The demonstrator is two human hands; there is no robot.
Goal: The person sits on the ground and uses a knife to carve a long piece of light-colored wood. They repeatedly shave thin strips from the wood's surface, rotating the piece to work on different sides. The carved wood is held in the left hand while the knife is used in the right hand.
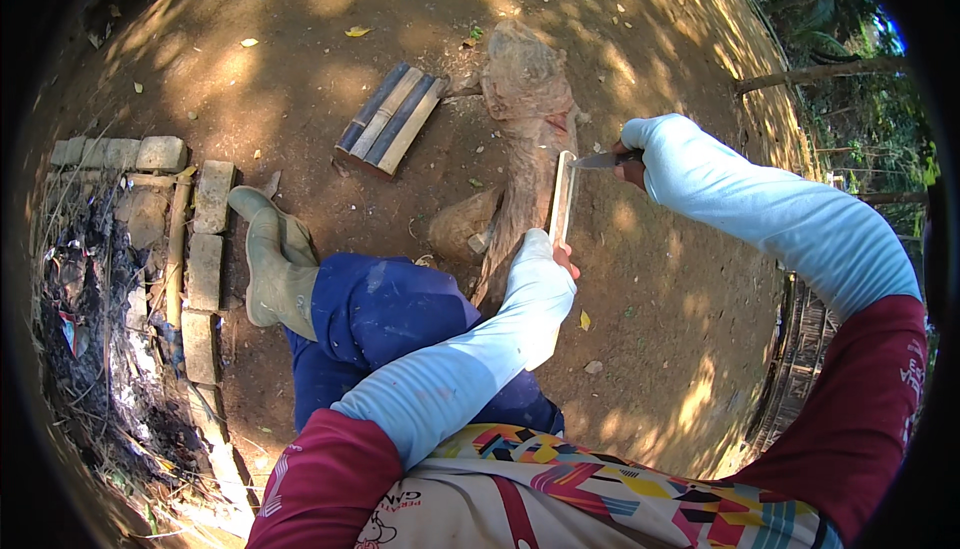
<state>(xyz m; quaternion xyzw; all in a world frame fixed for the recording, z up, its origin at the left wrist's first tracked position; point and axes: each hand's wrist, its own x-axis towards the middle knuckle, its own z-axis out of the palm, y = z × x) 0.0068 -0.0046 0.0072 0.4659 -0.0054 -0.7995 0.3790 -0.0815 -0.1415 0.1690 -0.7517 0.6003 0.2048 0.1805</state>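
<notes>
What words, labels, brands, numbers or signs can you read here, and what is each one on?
Shirt front: red and dark lettering, partly cut off; I won't copy it out.
Right dark red sleeve: pale sideways lettering near the picture's edge; also not copied.
Left dark red sleeve: pale marks, too distorted to read.
Knife and pale strip: no lettering visible.
No signs that I can make out.

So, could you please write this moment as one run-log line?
left hand: holds pale strip; right hand: holds knife near strip's tip; nearby: log
</notes>
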